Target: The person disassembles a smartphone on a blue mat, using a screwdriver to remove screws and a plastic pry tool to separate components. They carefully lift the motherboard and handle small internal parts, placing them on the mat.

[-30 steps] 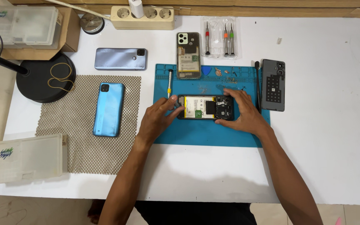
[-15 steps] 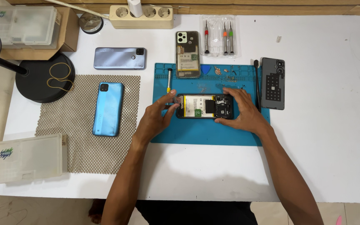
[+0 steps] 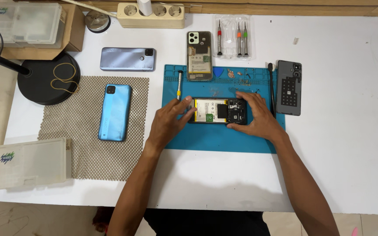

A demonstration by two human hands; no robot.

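An opened phone [image 3: 217,110] lies back-up on the blue repair mat [image 3: 215,140], its battery and dark circuit board exposed. My left hand [image 3: 168,122] grips the phone's left end, thumb across the edge. My right hand [image 3: 259,118] cups the right end, fingers curled over the board's top and bottom edges. A yellow-handled screwdriver [image 3: 179,85] rests on the mat just above my left hand. Small screws and a blue pick [image 3: 218,71] sit along the mat's top strip.
A second opened phone [image 3: 199,55] lies at the mat's top edge. A dark back cover [image 3: 289,87] and black spudger [image 3: 271,87] lie to the right. A light blue phone [image 3: 115,112] rests on mesh matting [image 3: 88,148]; a lavender phone [image 3: 127,59], packed screwdrivers [image 3: 232,37], lamp base [image 3: 49,78], plastic boxes [image 3: 31,162].
Both hands stay on the opened phone; my right hand's fingers have shifted slightly along its right end. The phone has not visibly moved.
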